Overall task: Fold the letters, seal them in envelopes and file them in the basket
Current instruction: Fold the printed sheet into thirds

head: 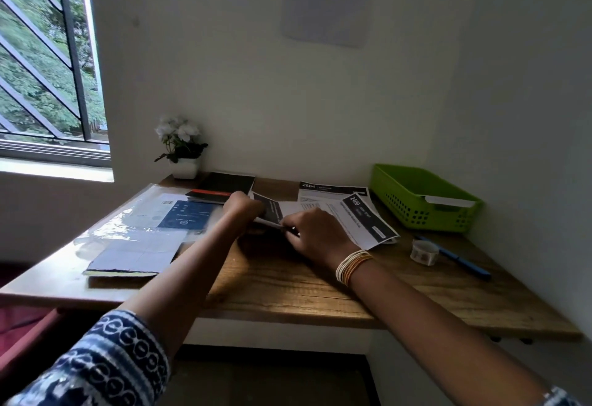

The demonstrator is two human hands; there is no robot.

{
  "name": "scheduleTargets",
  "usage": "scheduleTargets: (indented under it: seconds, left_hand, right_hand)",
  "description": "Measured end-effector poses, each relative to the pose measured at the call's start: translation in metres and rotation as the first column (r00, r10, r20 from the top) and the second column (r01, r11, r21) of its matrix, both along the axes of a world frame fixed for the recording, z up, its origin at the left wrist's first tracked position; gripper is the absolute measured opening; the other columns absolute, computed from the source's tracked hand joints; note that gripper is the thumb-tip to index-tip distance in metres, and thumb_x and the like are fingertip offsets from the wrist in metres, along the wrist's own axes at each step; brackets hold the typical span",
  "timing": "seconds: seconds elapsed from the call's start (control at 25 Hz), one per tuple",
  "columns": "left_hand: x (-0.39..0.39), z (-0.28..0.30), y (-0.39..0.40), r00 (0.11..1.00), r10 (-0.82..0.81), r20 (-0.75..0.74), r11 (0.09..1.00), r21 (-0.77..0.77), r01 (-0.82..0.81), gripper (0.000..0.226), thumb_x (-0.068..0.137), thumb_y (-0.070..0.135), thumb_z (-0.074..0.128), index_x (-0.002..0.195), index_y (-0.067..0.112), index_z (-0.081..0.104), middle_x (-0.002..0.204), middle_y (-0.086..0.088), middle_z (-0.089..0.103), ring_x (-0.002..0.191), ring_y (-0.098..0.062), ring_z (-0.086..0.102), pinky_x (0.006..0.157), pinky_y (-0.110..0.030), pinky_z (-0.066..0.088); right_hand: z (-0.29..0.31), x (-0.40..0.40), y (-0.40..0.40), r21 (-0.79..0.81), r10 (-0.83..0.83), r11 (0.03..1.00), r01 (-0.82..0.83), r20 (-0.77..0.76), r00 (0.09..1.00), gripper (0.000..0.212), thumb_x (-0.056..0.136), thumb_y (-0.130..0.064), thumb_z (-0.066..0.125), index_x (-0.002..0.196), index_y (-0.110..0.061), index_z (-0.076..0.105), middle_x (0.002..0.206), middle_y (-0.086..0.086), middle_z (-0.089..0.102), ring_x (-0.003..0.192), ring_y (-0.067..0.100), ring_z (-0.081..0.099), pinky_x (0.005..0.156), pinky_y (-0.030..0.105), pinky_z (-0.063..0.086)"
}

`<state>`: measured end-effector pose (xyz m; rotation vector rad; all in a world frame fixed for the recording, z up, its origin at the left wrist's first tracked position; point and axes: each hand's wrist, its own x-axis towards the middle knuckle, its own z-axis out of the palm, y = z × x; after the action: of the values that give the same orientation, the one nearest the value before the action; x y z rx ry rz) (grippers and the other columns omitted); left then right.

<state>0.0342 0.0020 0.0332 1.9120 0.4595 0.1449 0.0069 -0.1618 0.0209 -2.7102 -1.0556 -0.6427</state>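
Observation:
A printed letter point(272, 210) with a black header lies at the middle of the wooden desk point(288, 287), partly folded. My left hand point(242, 208) grips its left end and my right hand point(315, 232) pinches its near folded edge. Two more letters point(362, 216) with black headers lie just right of my hands, overlapping. The green plastic basket point(423, 210) stands at the back right corner with a white envelope point(450, 201) resting on its right rim. Whether the basket holds more is hidden.
A plastic sleeve of envelopes point(153, 219) and a dark notebook point(128, 261) lie at the left. A black book point(221, 187) and a potted white flower point(182, 152) stand at the back. A tape roll point(423, 252) and a blue pen point(461, 261) lie at the right.

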Motion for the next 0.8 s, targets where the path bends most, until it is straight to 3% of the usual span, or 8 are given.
scheduleTargets:
  seconds: [0.08, 0.2, 0.32, 0.4, 0.52, 0.64, 0.8]
  left_hand:
    - [0.001, 0.000, 0.016, 1.000, -0.003, 0.018, 0.995, 0.095, 0.001, 0.016, 0.081, 0.013, 0.070, 0.091, 0.004, 0.061, 0.087, -0.013, 0.063, 0.074, -0.023, 0.064, 0.058, -0.030, 0.055]
    - [0.007, -0.013, 0.035, 0.996, -0.006, 0.088, 0.982, 0.187, -0.011, 0.022, 0.077, 0.015, 0.073, 0.098, 0.006, 0.070, 0.096, -0.013, 0.070, 0.090, -0.027, 0.066, 0.080, -0.035, 0.055]
    - [0.011, -0.024, 0.038, 0.991, -0.048, 0.122, 0.979, 0.202, 0.023, 0.022, 0.077, 0.018, 0.075, 0.097, 0.011, 0.073, 0.098, -0.011, 0.071, 0.091, -0.024, 0.064, 0.084, -0.033, 0.051]
    - [0.013, -0.027, 0.038, 0.990, -0.054, 0.131, 0.976, 0.216, 0.025, 0.026, 0.077, 0.019, 0.075, 0.102, 0.013, 0.071, 0.103, -0.010, 0.070, 0.096, -0.023, 0.062, 0.086, -0.033, 0.048]
    - [0.014, -0.028, 0.038, 0.989, -0.047, 0.138, 0.976, 0.217, 0.016, 0.041, 0.079, 0.017, 0.074, 0.119, 0.016, 0.065, 0.118, -0.009, 0.065, 0.110, -0.024, 0.059, 0.095, -0.034, 0.045]
    - [0.014, -0.028, 0.038, 0.987, -0.042, 0.153, 0.978, 0.208, 0.009, 0.047, 0.080, 0.014, 0.073, 0.125, 0.016, 0.060, 0.124, -0.009, 0.063, 0.116, -0.025, 0.057, 0.098, -0.034, 0.043]
    - [0.014, -0.028, 0.040, 0.988, -0.036, 0.147, 0.982, 0.189, 0.007, 0.048, 0.080, 0.014, 0.073, 0.126, 0.015, 0.059, 0.123, -0.010, 0.063, 0.115, -0.026, 0.057, 0.098, -0.034, 0.044]
  right_hand:
    - [-0.005, -0.001, 0.006, 0.015, 0.048, 0.999, -0.048, -0.061, 0.997, 0.025, 0.092, -0.031, 0.056, 0.111, -0.021, 0.069, 0.101, 0.005, 0.072, 0.090, 0.020, 0.067, 0.075, 0.031, 0.053]
    - [-0.009, 0.000, 0.014, 0.202, 0.129, 0.977, -0.071, -0.286, 0.950, 0.032, 0.095, -0.035, 0.050, 0.116, -0.019, 0.068, 0.108, 0.003, 0.071, 0.094, 0.013, 0.065, 0.082, 0.029, 0.052]
    - [-0.008, 0.009, 0.025, 0.290, 0.126, 0.957, 0.004, -0.427, 0.895, 0.036, 0.098, -0.029, 0.042, 0.127, -0.017, 0.060, 0.121, 0.008, 0.065, 0.105, 0.017, 0.060, 0.085, 0.028, 0.045]
    - [-0.009, 0.016, 0.029, 0.174, 0.050, 0.984, 0.041, -0.486, 0.872, 0.041, 0.100, -0.029, 0.039, 0.138, -0.016, 0.049, 0.137, 0.009, 0.054, 0.122, 0.022, 0.051, 0.098, 0.033, 0.040]
    - [-0.016, 0.027, 0.020, -0.080, -0.115, 0.993, 0.089, -0.446, 0.888, 0.049, 0.102, -0.032, 0.032, 0.148, -0.014, 0.032, 0.154, 0.007, 0.033, 0.141, 0.024, 0.031, 0.115, 0.039, 0.026]
    - [-0.017, 0.042, -0.006, -0.184, -0.257, 0.963, 0.195, -0.430, 0.865, 0.054, 0.102, -0.039, 0.027, 0.150, -0.014, 0.025, 0.158, 0.008, 0.023, 0.145, 0.025, 0.024, 0.118, 0.042, 0.021]
    - [-0.023, 0.063, -0.048, -0.269, -0.473, 0.881, 0.390, -0.440, 0.764, 0.064, 0.100, -0.049, 0.021, 0.153, -0.015, 0.012, 0.162, 0.006, 0.007, 0.149, 0.024, 0.009, 0.121, 0.042, 0.010]
